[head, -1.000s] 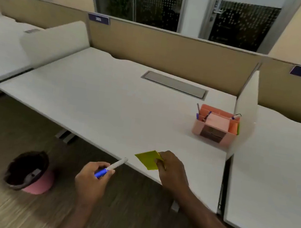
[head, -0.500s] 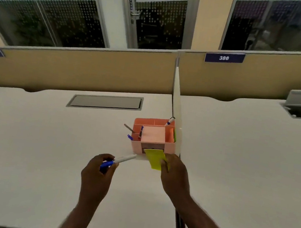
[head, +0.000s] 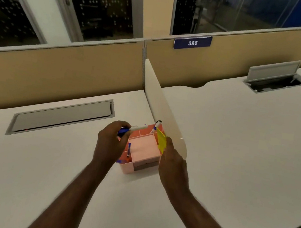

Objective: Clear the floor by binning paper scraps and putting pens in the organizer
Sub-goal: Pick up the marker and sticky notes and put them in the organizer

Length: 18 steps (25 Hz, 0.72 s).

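A pink desk organizer (head: 143, 151) stands on the white desk (head: 43, 166) beside the low divider. My left hand (head: 110, 143) is closed on a white pen with a blue cap (head: 137, 128), held level over the organizer's back-left compartments. My right hand (head: 173, 161) pinches a yellow paper scrap (head: 162, 141) at the organizer's right edge. Several pens stand in the organizer: blue ones (head: 129, 149) in the left slots and a white one (head: 156, 126) at the back right.
A white divider panel (head: 158, 103) separates two desks just right of the organizer. A closed grey cable hatch (head: 61, 116) lies to the left, an open one (head: 276, 78) at far right. Tan partition walls (head: 59, 71) run along the back. The floor bin is out of view.
Both hands have moved forward from the desk's front edge to over the organizer, carrying the pen and yellow scrap. The view swung from the floor and bin onto the desktop.
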{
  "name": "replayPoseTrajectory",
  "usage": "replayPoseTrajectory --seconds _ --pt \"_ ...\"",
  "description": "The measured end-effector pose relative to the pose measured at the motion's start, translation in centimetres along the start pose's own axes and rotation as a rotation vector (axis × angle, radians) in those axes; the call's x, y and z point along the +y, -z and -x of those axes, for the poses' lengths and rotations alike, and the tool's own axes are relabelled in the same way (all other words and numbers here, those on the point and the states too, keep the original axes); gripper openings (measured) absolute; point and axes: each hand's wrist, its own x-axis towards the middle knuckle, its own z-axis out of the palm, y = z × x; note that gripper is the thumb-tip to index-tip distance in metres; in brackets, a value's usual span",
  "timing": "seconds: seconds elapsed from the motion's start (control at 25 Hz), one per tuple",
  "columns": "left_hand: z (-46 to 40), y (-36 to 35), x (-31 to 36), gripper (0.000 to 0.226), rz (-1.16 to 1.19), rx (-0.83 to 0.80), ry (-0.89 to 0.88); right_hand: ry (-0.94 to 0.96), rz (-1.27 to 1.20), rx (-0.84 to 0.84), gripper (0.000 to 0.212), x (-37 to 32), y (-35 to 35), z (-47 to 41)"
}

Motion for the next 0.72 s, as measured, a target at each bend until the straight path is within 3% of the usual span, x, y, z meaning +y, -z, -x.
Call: replayPoseTrajectory --seconds 0.36,0.72 --pt "-5.7 -4.7 -2.6 0.021 0.004 -0.316 -0.046 -0.172 0.252 -0.124 0.056 -0.3 -3.6 -2.3" --pt "-7.0 -7.9 -3.5 0.033 -0.047 -0.465 -0.001 -0.147 0.381 -0.11 0.055 0.1 -4.5 -1.2"
